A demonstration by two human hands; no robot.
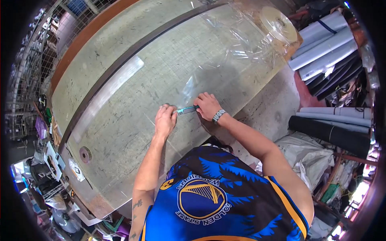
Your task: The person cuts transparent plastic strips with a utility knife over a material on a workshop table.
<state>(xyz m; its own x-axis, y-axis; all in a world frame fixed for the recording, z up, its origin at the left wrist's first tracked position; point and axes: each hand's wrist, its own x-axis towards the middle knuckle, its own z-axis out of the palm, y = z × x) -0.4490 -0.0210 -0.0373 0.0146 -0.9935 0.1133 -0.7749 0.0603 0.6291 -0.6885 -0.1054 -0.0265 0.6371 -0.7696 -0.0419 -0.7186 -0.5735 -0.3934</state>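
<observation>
A slim teal-and-black cutter knife (186, 110) spans the gap between my two hands, low over the worktable (132, 136). My right hand (208, 106), with a metal-band watch at the wrist, is closed around its dark end. At the teal end, the fingers of my left hand (165, 119) are pinched together on the tip; exactly what they grip there is partly hidden. Clear plastic sheet (189, 86) lies on the table just beyond the hands, wrinkled toward the upper right.
A roll of clear plastic (277, 25) sits at the table's far right. A long dark strip (132, 50) and a pale straight bar (106, 98) lie across the table. A tape roll (85, 154) rests at left. Rolled material (325, 44) is stacked at right.
</observation>
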